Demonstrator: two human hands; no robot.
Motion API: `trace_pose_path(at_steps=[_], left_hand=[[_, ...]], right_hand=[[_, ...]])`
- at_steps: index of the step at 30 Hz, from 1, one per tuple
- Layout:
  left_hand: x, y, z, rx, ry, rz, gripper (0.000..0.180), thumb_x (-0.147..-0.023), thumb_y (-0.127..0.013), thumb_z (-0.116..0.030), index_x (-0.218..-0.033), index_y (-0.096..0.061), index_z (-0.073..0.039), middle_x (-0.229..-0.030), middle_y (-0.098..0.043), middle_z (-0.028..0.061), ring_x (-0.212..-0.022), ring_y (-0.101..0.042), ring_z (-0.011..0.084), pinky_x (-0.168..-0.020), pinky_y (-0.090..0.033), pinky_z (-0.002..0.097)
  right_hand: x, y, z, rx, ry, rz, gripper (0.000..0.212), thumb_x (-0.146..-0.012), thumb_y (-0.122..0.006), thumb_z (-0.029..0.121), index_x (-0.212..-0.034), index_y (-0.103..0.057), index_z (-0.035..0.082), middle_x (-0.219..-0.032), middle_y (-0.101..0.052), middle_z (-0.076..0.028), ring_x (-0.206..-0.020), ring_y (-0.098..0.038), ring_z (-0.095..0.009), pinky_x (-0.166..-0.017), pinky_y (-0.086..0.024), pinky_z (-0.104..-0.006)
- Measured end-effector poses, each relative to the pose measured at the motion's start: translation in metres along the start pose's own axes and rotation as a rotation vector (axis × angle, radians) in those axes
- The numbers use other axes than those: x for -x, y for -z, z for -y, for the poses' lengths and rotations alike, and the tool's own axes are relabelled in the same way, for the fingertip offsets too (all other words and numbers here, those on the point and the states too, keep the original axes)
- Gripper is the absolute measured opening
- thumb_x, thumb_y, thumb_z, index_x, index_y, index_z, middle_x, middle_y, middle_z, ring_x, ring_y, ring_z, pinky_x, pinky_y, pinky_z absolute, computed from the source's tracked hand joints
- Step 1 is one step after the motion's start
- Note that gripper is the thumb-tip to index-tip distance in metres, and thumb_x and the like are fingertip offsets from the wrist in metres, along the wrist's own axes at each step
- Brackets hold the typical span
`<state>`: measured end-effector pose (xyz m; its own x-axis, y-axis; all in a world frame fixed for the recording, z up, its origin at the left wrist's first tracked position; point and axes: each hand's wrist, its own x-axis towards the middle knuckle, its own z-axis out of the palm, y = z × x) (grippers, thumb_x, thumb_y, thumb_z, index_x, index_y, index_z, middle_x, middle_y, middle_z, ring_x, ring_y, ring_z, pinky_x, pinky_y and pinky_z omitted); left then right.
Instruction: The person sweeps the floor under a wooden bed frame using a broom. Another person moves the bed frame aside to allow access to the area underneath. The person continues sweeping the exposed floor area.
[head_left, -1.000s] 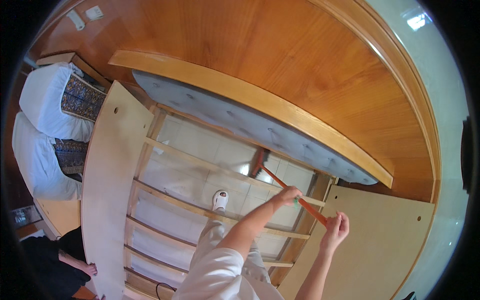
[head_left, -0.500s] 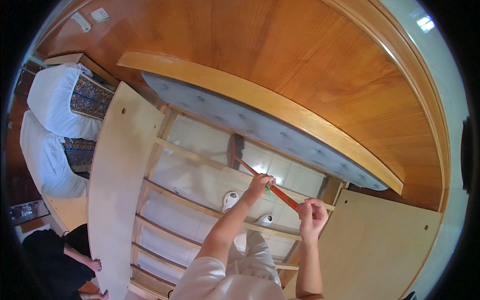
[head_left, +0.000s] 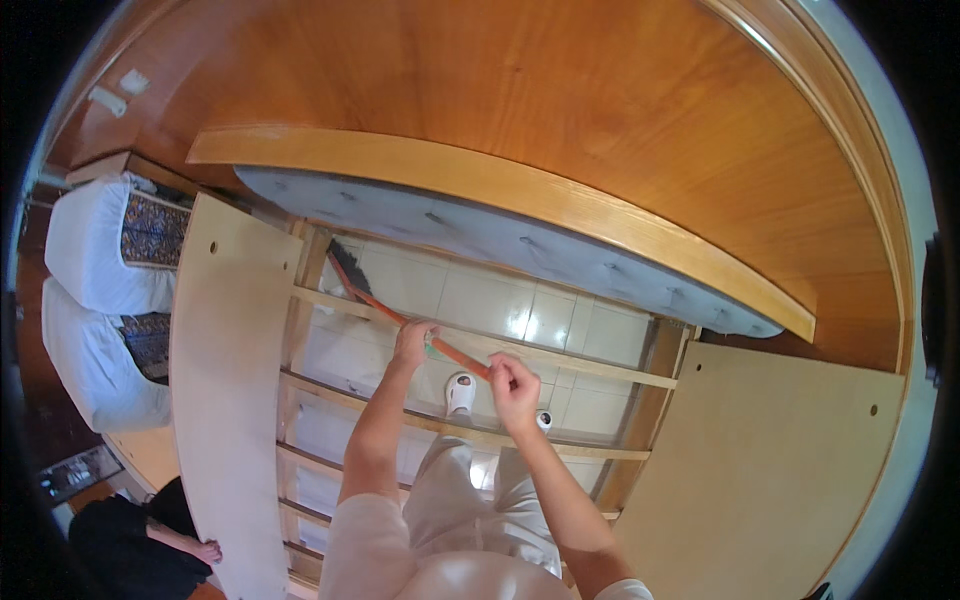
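Observation:
A broom with an orange-red handle (head_left: 462, 360) slants across the slatted wooden bed frame (head_left: 400, 412). Its dark bristle head (head_left: 350, 268) lies on the tiles in the frame's far left corner. My left hand (head_left: 412, 343) is wrapped round the handle partway along, beside a bit of green on it. Farther up, my right hand (head_left: 515, 390) grips the handle's near end. Both my feet, in white shoes (head_left: 460, 391), stand on the floor between the slats.
A grey tufted headboard (head_left: 500, 246) runs along the far side under a wooden ledge. Pale boards stand at left (head_left: 225, 400) and right (head_left: 770, 460). Two white-covered chairs (head_left: 100, 245) are at far left. Another person's hand (head_left: 208, 551) rests on the left board.
The broom head has swept left across the tiles into the corner of the frame. Both my hands have moved left with the handle. My view has shifted slightly.

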<state>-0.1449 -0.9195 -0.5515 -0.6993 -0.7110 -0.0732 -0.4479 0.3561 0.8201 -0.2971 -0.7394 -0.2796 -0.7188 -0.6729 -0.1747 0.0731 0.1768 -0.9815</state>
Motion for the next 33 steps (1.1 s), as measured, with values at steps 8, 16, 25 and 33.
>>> trace_pose_path(at_steps=[8,16,25,33], left_hand=[[0.025,-0.043,-0.266,-0.031,-0.327,0.039,0.033,-0.069,-0.081,-0.009,-0.101,-0.075,-0.011,-0.080,-0.070,0.0100,-0.070,-0.066,0.0257,-0.064,-0.051,0.0387],[0.064,-0.209,-0.456,0.402,-0.602,0.276,0.035,-0.082,-0.078,-0.018,-0.059,-0.054,-0.009,-0.054,-0.056,0.0093,-0.055,-0.060,0.0303,-0.058,-0.047,0.0418],[0.095,-0.327,-0.505,0.583,-0.631,0.501,0.028,-0.083,-0.074,-0.008,-0.063,-0.056,-0.004,-0.060,-0.056,0.0120,-0.060,-0.058,0.0303,-0.061,-0.046,0.0406],[0.063,-0.411,-0.485,0.367,-0.689,0.931,0.016,-0.085,-0.074,-0.010,-0.074,-0.067,-0.001,-0.072,-0.061,0.0170,-0.072,-0.059,0.0356,-0.069,-0.048,0.0431]], right_hand=[[0.100,0.169,0.119,0.285,0.172,-0.303,0.007,-0.089,-0.063,-0.003,-0.092,-0.069,-0.004,-0.077,-0.072,-0.014,-0.062,-0.065,-0.015,-0.060,-0.055,-0.0296],[0.192,0.307,0.170,0.064,0.497,-0.699,0.017,-0.097,-0.062,0.015,-0.093,-0.059,-0.001,-0.054,-0.048,-0.001,-0.053,-0.054,-0.014,-0.076,-0.056,-0.0399],[0.200,0.333,0.156,0.468,0.495,-0.599,0.009,-0.079,-0.063,0.000,-0.070,-0.062,0.000,-0.052,-0.056,-0.006,-0.046,-0.057,-0.020,-0.059,-0.057,-0.0343],[0.182,0.397,0.095,0.575,0.152,-0.762,0.006,-0.085,-0.067,0.000,-0.079,-0.069,-0.001,-0.054,-0.054,-0.003,-0.046,-0.051,-0.010,-0.048,-0.041,-0.0256]])
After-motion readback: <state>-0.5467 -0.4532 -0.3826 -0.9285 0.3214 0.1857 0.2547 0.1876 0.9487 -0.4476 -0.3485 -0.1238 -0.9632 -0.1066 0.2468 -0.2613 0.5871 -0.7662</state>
